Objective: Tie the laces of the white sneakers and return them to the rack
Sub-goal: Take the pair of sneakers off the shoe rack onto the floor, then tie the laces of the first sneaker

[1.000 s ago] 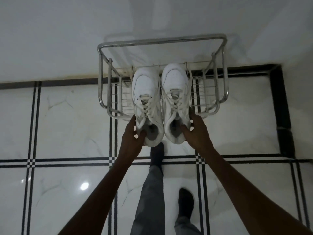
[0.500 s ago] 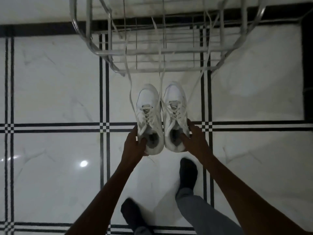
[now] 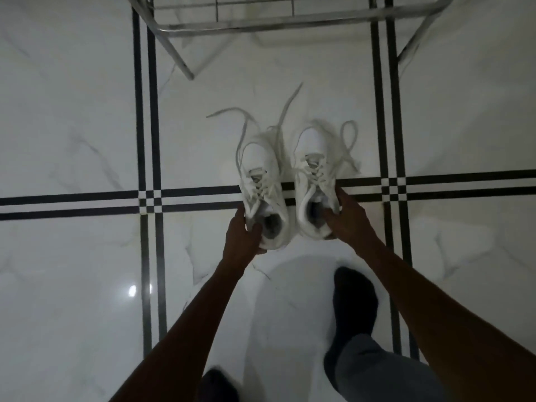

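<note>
1. The left white sneaker [image 3: 262,195] and the right white sneaker [image 3: 314,184] sit side by side, toes pointing toward the rack, over the black double stripe of the floor [image 3: 72,126]; whether their soles touch the tiles cannot be told.
2. Their untied laces [image 3: 285,111] trail loose and blurred past the toes.
3. The left hand [image 3: 242,236] grips the heel collar of the left sneaker, thumb inside the opening.
4. The right hand [image 3: 346,219] clasps the heel of the right sneaker, fingers [image 3: 329,217] hooked into its opening.
5. The metal shoe rack [image 3: 261,23] stands just beyond, at the top edge.
6. A dark-socked foot [image 3: 355,300] rests on the tiles below the hands.
</note>
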